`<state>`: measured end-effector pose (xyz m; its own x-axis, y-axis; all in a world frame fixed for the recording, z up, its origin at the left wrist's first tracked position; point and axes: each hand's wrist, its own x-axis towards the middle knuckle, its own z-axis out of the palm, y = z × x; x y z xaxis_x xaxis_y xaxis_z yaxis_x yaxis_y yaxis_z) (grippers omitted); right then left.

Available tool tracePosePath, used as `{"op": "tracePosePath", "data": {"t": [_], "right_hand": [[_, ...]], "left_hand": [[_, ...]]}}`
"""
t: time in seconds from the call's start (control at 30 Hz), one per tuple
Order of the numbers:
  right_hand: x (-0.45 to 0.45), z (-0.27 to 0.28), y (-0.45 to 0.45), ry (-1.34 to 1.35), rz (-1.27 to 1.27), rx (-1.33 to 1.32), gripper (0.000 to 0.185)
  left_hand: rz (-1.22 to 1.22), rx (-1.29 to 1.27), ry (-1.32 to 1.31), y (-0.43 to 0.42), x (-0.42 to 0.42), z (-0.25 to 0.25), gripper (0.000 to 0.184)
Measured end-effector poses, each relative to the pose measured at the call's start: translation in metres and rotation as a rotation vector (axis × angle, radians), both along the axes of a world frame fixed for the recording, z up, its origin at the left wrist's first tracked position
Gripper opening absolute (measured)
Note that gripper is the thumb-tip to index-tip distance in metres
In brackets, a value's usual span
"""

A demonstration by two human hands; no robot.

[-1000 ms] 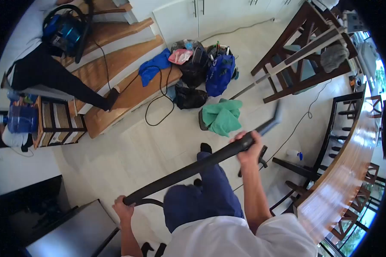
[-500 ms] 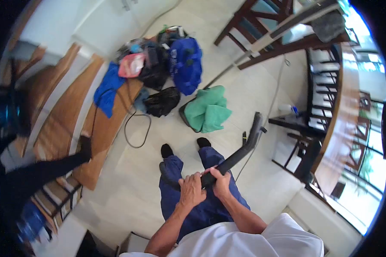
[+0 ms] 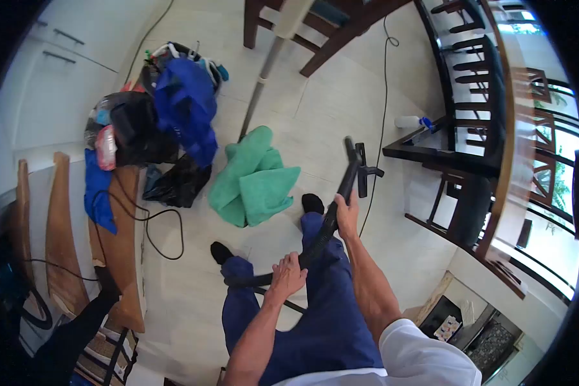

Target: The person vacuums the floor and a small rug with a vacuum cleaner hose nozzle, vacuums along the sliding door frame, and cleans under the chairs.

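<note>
A black vacuum cleaner hose with a rigid, bent tube (image 3: 320,239) runs across my thighs and out over the floor. My right hand (image 3: 347,217) is wrapped round its upper part. Lower down, my left hand (image 3: 288,276) grips it where the thinner end curves to the left. Beside the tube's far end is a black floor nozzle (image 3: 362,172) with a short side neck; whether the two touch I cannot tell. On the floor ahead of my feet lies a crumpled green cloth (image 3: 254,183) at the foot of a long pole (image 3: 262,80).
Bags, including a blue bag (image 3: 186,106) and a black plastic bag (image 3: 180,183), are heaped at the left by wooden stairs (image 3: 123,244). Another person's leg (image 3: 77,328) rests there. A cable (image 3: 384,103) crosses the floor; a spray bottle (image 3: 408,121) stands near the long table (image 3: 505,128).
My right hand has moved forward along the tube, away from my left hand. The tube points more steeply forward, and the floor nozzle shows more plainly. My view has turned, and my feet have shifted.
</note>
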<state>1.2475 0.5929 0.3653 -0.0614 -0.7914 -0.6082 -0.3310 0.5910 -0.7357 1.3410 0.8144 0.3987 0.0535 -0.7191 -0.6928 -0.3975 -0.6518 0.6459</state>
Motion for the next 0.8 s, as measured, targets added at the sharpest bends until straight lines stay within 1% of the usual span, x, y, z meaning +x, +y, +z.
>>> {"op": "tracePosePath", "data": {"t": [0.03,0.1,0.13,0.17,0.2,0.23,0.27,0.3,0.33,0.4,0.43,0.47,0.5,0.57,0.67,0.7,0.77,0.8], "right_hand": [[-0.006,-0.028,-0.013,0.006,0.07,0.032,0.059],[-0.028,-0.087,-0.025,0.02,0.088,0.091,0.059],[-0.039,-0.122,-0.031,0.106,0.252,-0.03,0.063],[-0.048,-0.138,-0.036,0.197,0.413,-0.145,0.066],[-0.057,-0.15,-0.032,0.215,0.375,0.113,0.072],[-0.074,-0.177,-0.02,0.299,0.525,-0.006,0.075],[-0.079,-0.178,-0.012,0.299,0.588,0.027,0.076],[-0.084,-0.171,-0.006,0.297,0.648,0.06,0.077],[-0.088,-0.163,-0.003,0.291,0.625,0.08,0.077],[-0.09,-0.155,-0.009,0.321,0.726,0.175,0.08],[-0.089,-0.162,-0.021,0.31,0.714,0.175,0.08],[-0.085,-0.175,-0.038,0.331,0.648,0.034,0.082],[-0.075,-0.18,-0.058,0.357,0.578,-0.1,0.083],[-0.053,-0.188,-0.111,0.417,0.579,-0.044,0.084],[-0.03,-0.193,-0.133,0.418,0.583,-0.096,0.087],[-0.031,-0.185,-0.126,0.386,0.601,-0.067,0.091],[-0.052,-0.188,-0.094,0.304,0.562,-0.017,0.095],[-0.063,-0.174,-0.078,0.307,0.489,0.083,0.092]], "left_hand": [[0.003,0.018,-0.006,-0.011,-0.017,-0.017,0.047],[0.095,0.069,-0.025,-0.028,-0.048,-0.045,0.046],[0.062,0.16,-0.028,-0.038,-0.061,-0.06,0.047],[0.051,0.195,-0.016,-0.041,-0.081,-0.073,0.047],[0.033,0.285,-0.029,-0.042,-0.099,-0.083,0.049],[0.014,0.363,-0.052,-0.045,-0.114,-0.095,0.05],[-0.011,0.385,-0.053,-0.042,-0.128,-0.1,0.05],[-0.025,0.457,-0.015,-0.034,-0.143,-0.098,0.054],[-0.038,0.523,0.018,-0.031,-0.153,-0.094,0.057],[-0.074,0.546,-0.014,-0.036,-0.163,-0.089,0.061],[-0.082,0.558,-0.042,-0.043,-0.165,-0.088,0.064],[-0.061,0.502,-0.101,-0.06,-0.159,-0.089,0.067],[-0.07,0.505,-0.108,-0.077,-0.148,-0.1,0.067],[0.095,0.344,-0.146,-0.114,-0.128,-0.126,0.062],[0.175,0.329,-0.15,-0.151,-0.114,-0.134,0.055],[0.166,0.314,-0.138,-0.146,-0.117,-0.132,0.055],[0.136,0.461,-0.119,-0.121,-0.122,-0.121,0.051],[0.115,0.45,-0.115,-0.105,-0.124,-0.11,0.051]]}}
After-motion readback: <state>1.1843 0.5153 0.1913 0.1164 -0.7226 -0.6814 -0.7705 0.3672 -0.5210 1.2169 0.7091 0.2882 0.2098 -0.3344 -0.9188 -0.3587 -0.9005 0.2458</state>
